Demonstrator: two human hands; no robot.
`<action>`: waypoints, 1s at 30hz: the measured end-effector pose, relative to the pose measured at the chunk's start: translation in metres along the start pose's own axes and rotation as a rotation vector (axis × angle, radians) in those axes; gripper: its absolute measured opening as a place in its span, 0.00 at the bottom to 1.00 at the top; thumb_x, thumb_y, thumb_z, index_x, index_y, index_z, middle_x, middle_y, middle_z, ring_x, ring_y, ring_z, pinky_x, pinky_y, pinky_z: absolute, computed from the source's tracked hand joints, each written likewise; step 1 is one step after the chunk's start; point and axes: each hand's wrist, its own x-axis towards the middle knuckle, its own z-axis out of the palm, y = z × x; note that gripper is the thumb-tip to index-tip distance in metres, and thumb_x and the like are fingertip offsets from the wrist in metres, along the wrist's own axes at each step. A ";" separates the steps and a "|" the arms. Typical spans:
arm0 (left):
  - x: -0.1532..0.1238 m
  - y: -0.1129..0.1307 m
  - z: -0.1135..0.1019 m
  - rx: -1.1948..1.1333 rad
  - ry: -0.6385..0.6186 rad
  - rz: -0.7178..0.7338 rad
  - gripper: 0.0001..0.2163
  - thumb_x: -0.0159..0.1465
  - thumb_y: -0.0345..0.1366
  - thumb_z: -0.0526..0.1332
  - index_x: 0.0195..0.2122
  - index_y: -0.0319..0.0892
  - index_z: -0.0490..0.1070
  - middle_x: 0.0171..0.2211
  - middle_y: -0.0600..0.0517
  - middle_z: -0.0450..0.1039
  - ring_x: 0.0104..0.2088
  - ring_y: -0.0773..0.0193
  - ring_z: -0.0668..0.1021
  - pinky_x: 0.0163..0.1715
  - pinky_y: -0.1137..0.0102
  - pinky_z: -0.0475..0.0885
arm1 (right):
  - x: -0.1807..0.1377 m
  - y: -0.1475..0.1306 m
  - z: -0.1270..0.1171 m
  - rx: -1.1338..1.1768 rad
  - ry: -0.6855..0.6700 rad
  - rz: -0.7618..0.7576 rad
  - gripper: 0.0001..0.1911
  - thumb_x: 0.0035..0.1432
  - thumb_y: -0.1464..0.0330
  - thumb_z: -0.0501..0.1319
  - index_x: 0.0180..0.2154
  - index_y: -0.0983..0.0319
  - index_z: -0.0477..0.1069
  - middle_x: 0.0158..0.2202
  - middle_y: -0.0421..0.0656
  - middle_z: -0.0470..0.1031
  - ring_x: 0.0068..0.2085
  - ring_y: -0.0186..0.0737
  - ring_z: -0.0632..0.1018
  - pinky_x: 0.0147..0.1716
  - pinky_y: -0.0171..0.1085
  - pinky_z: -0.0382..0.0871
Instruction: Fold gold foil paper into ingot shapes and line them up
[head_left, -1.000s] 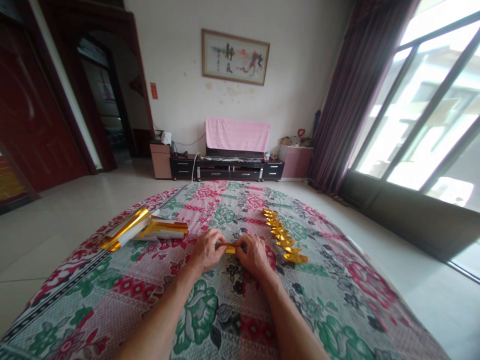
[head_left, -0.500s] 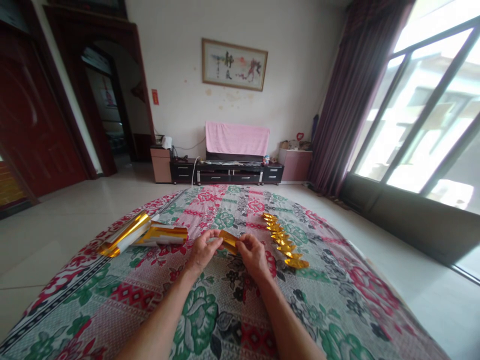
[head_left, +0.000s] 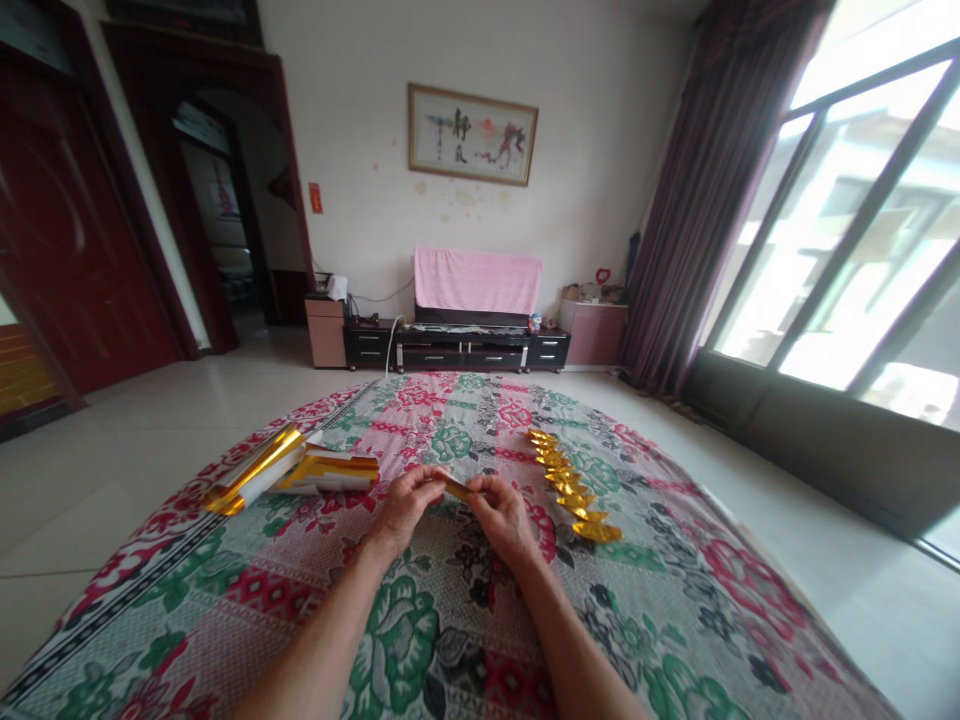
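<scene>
- Flowery cloth (head_left: 225,620) spread out below; taking the hands as clock centre, pink towel (head_left: 478,278) at 12, purple curtain (head_left: 667,200) between 1 and 2
- Left hand (head_left: 409,505): pinching the 9 o'clock end of a small gold strip (head_left: 458,487)
- Right hand (head_left: 501,510): pinched on its 3 o'clock end, so the strip's right between them
- Curled gold-and-white sheets (head_left: 341,470) lying around 9
- Row of shiny folded gold pieces (head_left: 562,478) around 3, near the right hand

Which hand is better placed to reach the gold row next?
Probably the right hand: it holds one end of the gold strip and is nearer the row of gold pieces; the left hand, on the other end, is farther.
</scene>
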 end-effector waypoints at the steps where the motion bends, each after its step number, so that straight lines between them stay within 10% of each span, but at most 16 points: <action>1: 0.000 -0.001 0.000 -0.001 -0.008 0.007 0.07 0.49 0.35 0.59 0.30 0.41 0.71 0.35 0.52 0.75 0.34 0.62 0.76 0.34 0.67 0.71 | 0.000 -0.002 -0.001 -0.002 -0.003 -0.015 0.10 0.48 0.63 0.58 0.30 0.63 0.71 0.33 0.42 0.74 0.32 0.37 0.72 0.32 0.33 0.65; 5: 0.002 -0.004 -0.002 0.019 -0.008 0.038 0.06 0.49 0.34 0.57 0.28 0.42 0.70 0.30 0.53 0.75 0.32 0.63 0.76 0.34 0.67 0.71 | -0.001 -0.007 -0.004 0.022 -0.051 0.002 0.14 0.52 0.60 0.56 0.31 0.63 0.72 0.42 0.45 0.73 0.42 0.42 0.72 0.41 0.36 0.64; 14: 0.002 -0.005 -0.001 -0.039 -0.001 0.004 0.07 0.48 0.34 0.58 0.29 0.42 0.69 0.29 0.54 0.75 0.32 0.63 0.76 0.34 0.68 0.71 | -0.001 -0.003 0.003 0.218 -0.156 0.055 0.14 0.49 0.58 0.59 0.30 0.63 0.69 0.29 0.40 0.72 0.27 0.33 0.70 0.26 0.30 0.62; 22: -0.001 0.004 0.000 -0.185 -0.052 -0.027 0.19 0.47 0.34 0.61 0.42 0.41 0.68 0.38 0.52 0.74 0.37 0.63 0.76 0.37 0.69 0.71 | 0.000 -0.002 0.006 0.226 -0.069 0.068 0.12 0.46 0.61 0.61 0.29 0.63 0.68 0.31 0.40 0.71 0.25 0.29 0.67 0.24 0.29 0.61; 30: 0.000 0.001 0.000 -0.044 -0.016 -0.048 0.12 0.49 0.39 0.61 0.34 0.40 0.73 0.34 0.52 0.75 0.34 0.63 0.76 0.31 0.71 0.70 | 0.003 0.004 0.005 0.161 -0.007 0.063 0.16 0.50 0.56 0.57 0.31 0.63 0.70 0.25 0.39 0.70 0.26 0.32 0.69 0.26 0.30 0.64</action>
